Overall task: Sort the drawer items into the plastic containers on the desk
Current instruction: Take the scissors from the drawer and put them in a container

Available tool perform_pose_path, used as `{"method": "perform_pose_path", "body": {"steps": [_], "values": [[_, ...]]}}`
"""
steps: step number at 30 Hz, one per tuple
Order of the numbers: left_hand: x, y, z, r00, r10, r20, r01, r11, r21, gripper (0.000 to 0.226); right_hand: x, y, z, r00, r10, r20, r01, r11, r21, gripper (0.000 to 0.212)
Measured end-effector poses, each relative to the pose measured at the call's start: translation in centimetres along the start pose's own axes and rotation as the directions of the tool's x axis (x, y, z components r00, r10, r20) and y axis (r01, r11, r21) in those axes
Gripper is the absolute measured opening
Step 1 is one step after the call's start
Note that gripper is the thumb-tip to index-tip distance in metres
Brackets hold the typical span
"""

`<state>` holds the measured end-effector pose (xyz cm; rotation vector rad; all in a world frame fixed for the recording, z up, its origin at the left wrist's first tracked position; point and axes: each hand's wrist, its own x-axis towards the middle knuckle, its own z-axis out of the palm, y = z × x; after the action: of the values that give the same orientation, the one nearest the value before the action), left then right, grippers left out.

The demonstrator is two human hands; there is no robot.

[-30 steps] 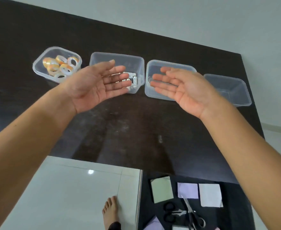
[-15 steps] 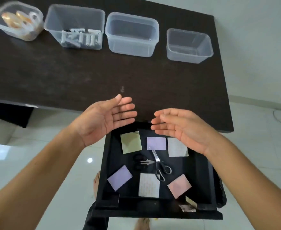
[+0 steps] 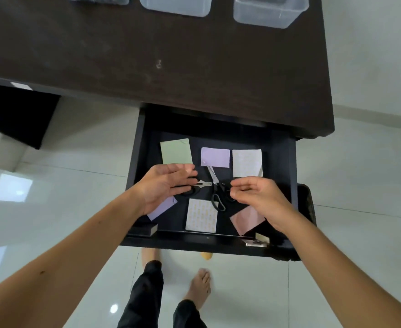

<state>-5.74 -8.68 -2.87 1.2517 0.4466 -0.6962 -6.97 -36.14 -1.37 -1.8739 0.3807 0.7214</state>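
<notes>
- The left hand (image 3: pixel 165 185), fingers loosely spread and gripping nothing, hovers over a small pair of scissors (image 3: pixel 196 187) in the drawer (image 3: pixel 278 147); a rushed grab could meet the blades.
- The right hand (image 3: pixel 256 197), fingers curled, reaches the larger scissors (image 3: pixel 216 188); whether it grasps them I cannot tell.
- Sticky notes (image 3: pixel 202 215) between the hands could lift along.
- Beyond the hands: dark surface (image 3: pixel 147 55), containers (image 3: pixel 269 10); pale tiled floor (image 3: pixel 360 185) below.
</notes>
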Motion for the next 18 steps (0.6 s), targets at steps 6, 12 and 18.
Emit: {"method": "perform_pose_path", "body": {"steps": [6, 12, 18], "values": [[0.4, -1.9, -0.1, 0.973, 0.169, -0.154, -0.127, 0.959, 0.255, 0.041, 1.0, 1.9, 2.1, 0.973, -0.201, -0.113, 0.136, 0.896, -0.424, 0.053], [1.0, -2.7, 0.1, 0.949, 0.291, -0.118, -0.14, 0.729, 0.67, 0.053, 1.6, 1.9, 2.7, 0.968, -0.242, -0.065, 0.163, 0.805, -0.571, 0.051], [1.8, -3.2, 0.4, 0.921, 0.389, 0.025, -0.223, 0.471, 0.854, 0.064, 1.4, 2.1, 2.1, 0.967, -0.248, -0.053, 0.179, 0.816, -0.55, 0.042]]}}
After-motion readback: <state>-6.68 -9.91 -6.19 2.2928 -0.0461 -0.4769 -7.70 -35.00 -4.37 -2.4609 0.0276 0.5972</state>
